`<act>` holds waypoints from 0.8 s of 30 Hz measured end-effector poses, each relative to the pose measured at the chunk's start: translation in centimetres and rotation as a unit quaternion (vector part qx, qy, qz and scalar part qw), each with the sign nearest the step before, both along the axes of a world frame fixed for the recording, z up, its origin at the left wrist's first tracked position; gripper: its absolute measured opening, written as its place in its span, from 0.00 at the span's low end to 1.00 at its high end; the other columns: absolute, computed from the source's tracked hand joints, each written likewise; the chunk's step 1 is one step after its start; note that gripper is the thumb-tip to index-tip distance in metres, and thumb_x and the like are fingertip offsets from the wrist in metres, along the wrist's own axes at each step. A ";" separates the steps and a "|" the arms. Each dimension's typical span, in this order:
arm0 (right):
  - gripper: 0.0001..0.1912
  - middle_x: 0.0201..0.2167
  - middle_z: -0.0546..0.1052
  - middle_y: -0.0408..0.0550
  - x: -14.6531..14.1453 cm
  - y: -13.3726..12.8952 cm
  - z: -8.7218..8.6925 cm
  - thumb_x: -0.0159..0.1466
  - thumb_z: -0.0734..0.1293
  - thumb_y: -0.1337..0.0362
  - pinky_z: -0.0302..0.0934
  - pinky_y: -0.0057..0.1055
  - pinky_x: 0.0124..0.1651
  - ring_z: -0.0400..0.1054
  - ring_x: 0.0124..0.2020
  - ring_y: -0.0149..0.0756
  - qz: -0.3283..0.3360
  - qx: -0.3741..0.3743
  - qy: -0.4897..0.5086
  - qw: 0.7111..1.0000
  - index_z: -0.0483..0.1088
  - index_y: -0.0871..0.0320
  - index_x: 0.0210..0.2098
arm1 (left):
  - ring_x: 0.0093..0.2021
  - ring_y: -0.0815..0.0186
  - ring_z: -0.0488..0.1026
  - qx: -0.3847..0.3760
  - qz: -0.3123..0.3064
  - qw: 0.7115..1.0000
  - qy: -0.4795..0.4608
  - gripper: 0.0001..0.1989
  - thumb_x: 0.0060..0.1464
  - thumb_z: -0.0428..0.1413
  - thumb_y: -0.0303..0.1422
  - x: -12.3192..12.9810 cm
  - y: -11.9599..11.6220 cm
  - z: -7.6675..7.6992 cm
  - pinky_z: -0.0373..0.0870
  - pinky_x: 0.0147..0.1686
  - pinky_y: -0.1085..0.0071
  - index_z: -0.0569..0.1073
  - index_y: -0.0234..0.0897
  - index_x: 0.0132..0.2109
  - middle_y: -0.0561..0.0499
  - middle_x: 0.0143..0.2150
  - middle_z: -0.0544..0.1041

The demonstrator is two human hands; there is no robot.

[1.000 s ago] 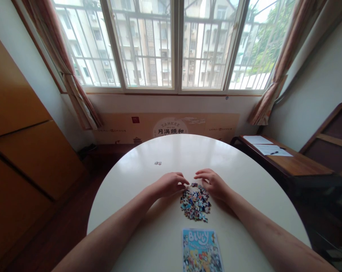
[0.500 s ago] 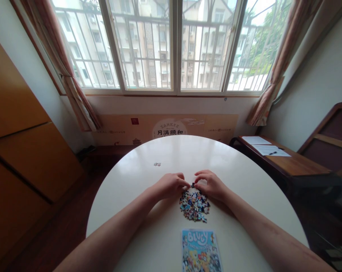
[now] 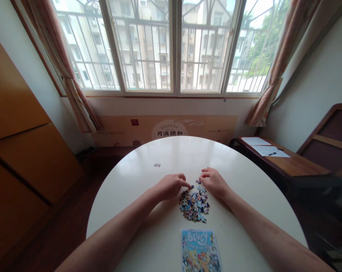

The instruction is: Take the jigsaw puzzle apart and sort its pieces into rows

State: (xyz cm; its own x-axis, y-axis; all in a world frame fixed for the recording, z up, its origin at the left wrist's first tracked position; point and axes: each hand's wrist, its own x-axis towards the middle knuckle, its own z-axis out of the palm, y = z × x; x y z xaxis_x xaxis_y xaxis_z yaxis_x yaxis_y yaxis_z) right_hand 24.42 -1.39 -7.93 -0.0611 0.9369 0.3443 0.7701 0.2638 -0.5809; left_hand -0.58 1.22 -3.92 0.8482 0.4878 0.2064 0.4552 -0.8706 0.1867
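Note:
A heap of small multicoloured jigsaw puzzle pieces (image 3: 195, 206) lies on the white round table (image 3: 125, 211) between my forearms. My left hand (image 3: 173, 185) is at the heap's upper left, its index finger and thumb closed at a dark puzzle piece (image 3: 192, 186). Beyond the heap on the right, my right hand (image 3: 214, 182) has its fingertips at another puzzle piece (image 3: 198, 182), partly covered by them. Below the heap lies a blue picture sheet (image 3: 201, 249) printed "BLUEY". A few loose puzzle pieces (image 3: 157, 165) sit apart, farther back on the left.
Beyond the table, a printed cardboard panel (image 3: 125, 126) stands under the window (image 3: 148, 49). At right is a wooden bench (image 3: 304, 164) with papers (image 3: 268, 150) and a pen. An orange-brown cabinet (image 3: 23, 166) stands at left.
My right hand has moved right and slightly away from my left, a piece at its fingertips. A gap now separates the two hands. My left hand has barely shifted.

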 end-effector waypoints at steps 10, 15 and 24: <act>0.14 0.56 0.73 0.54 0.5 0.0 -0.1 0.57 0.65 0.73 0.50 0.50 0.66 0.59 0.64 0.51 0.035 -0.026 -0.023 0.999 0.82 0.53 0.32 | 0.40 0.68 0.75 -0.055 0.039 0.995 -0.080 0.24 0.52 0.48 0.17 -0.5 0.9 -0.6 0.68 0.43 0.73 0.81 0.45 0.46 0.52 0.45 0.79; 0.23 0.61 0.70 0.47 -1.0 -0.2 -0.4 0.58 0.63 0.75 0.41 0.58 0.68 0.50 0.69 0.52 0.102 -0.027 -0.024 0.994 0.80 0.46 0.44 | 0.35 0.66 0.75 -0.020 0.090 0.995 -0.042 0.19 0.59 0.49 0.26 0.1 0.5 -0.9 0.68 0.38 0.71 0.78 0.47 0.51 0.51 0.41 0.78; 0.22 0.52 0.76 0.51 0.9 0.5 -0.5 0.58 0.57 0.74 0.52 0.50 0.67 0.62 0.61 0.46 0.043 0.057 0.079 0.994 0.80 0.55 0.40 | 0.33 0.65 0.74 0.014 0.160 0.987 0.015 0.12 0.60 0.54 0.35 -0.3 0.3 0.3 0.66 0.35 0.71 0.80 0.46 0.46 0.51 0.38 0.76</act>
